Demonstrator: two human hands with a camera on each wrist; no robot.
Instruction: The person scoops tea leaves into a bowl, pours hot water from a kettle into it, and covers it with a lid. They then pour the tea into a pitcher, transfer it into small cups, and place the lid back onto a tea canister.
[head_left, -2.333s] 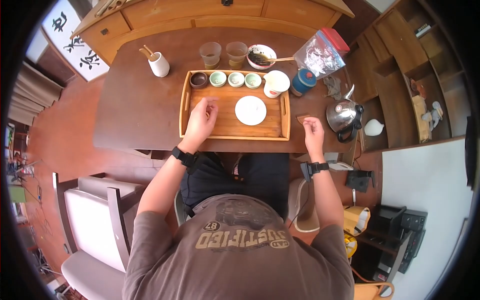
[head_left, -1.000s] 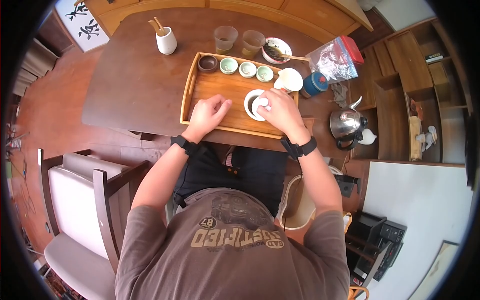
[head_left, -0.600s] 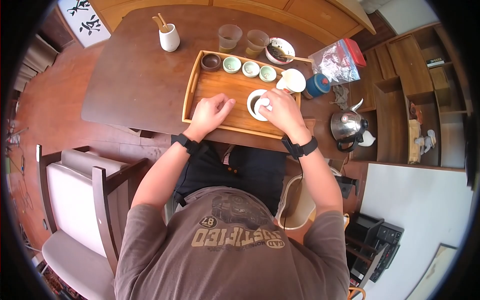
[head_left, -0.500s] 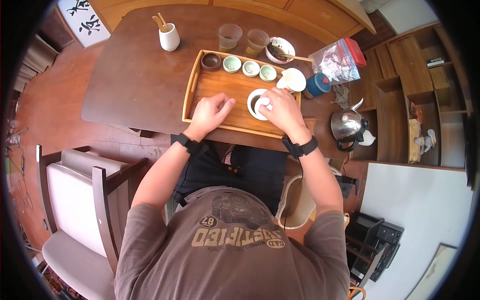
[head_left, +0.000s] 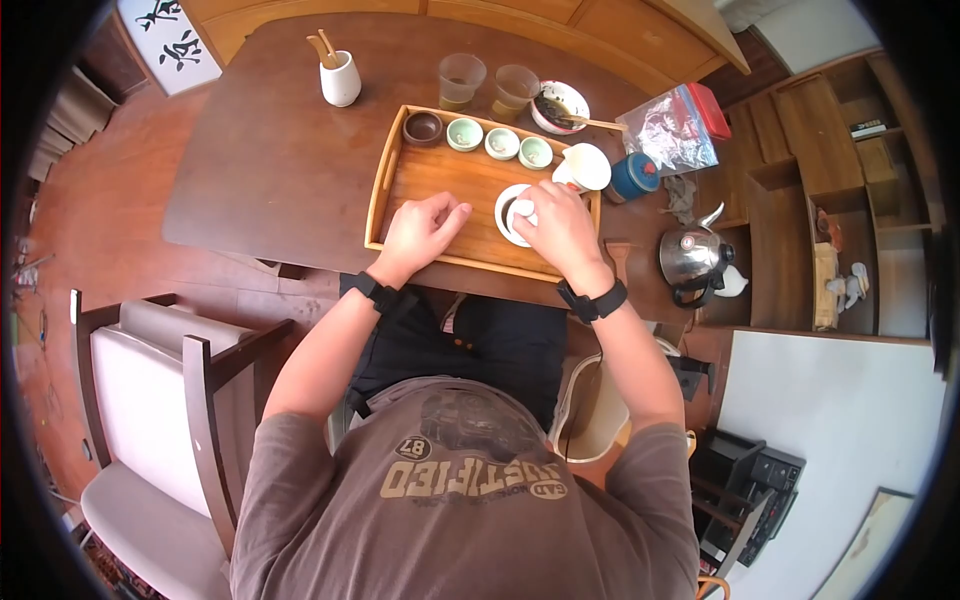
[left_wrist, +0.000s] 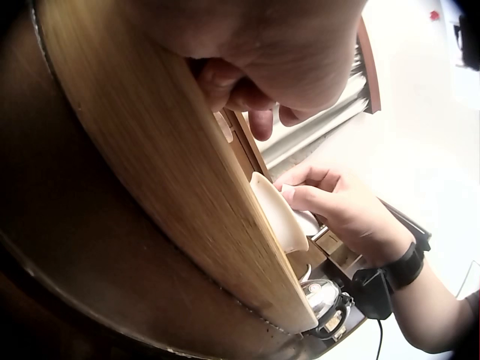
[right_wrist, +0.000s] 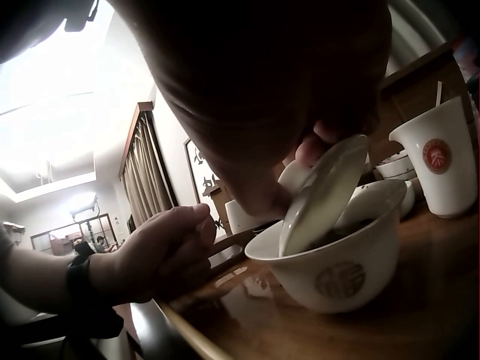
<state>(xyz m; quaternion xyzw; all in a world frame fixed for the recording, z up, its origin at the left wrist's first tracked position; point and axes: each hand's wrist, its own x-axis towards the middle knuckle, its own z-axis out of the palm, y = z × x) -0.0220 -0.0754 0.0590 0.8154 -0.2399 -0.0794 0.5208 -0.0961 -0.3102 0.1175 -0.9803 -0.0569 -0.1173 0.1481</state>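
Observation:
My right hand (head_left: pixel 562 228) pinches the white gaiwan lid (right_wrist: pixel 330 191) by its knob. The lid is tilted, its lower edge inside the rim of the white gaiwan bowl (right_wrist: pixel 337 274), where dark contents show. The bowl stands on the right part of the wooden tray (head_left: pixel 450 185). My left hand (head_left: pixel 418 232), fingers loosely curled and holding nothing, lies at the tray's front edge, left of the bowl. Behind are a dark cup (head_left: pixel 423 128) and several pale green cups (head_left: pixel 464 134) in a row, with a white pitcher (head_left: pixel 588 165) at their right end.
Right of the tray stand a blue canister (head_left: pixel 634 178) and a steel kettle (head_left: pixel 690 260). Beyond it are two plastic cups (head_left: pixel 461 80), a bowl with wet leaves (head_left: pixel 560 105) and a plastic bag (head_left: pixel 672 130). A white tool holder (head_left: pixel 341 80) is at back left.
My right hand came from beside the tray to the gaiwan, gripped the lid and tilted it off the bowl. My left hand shifted slightly. Over the last half second little has moved.

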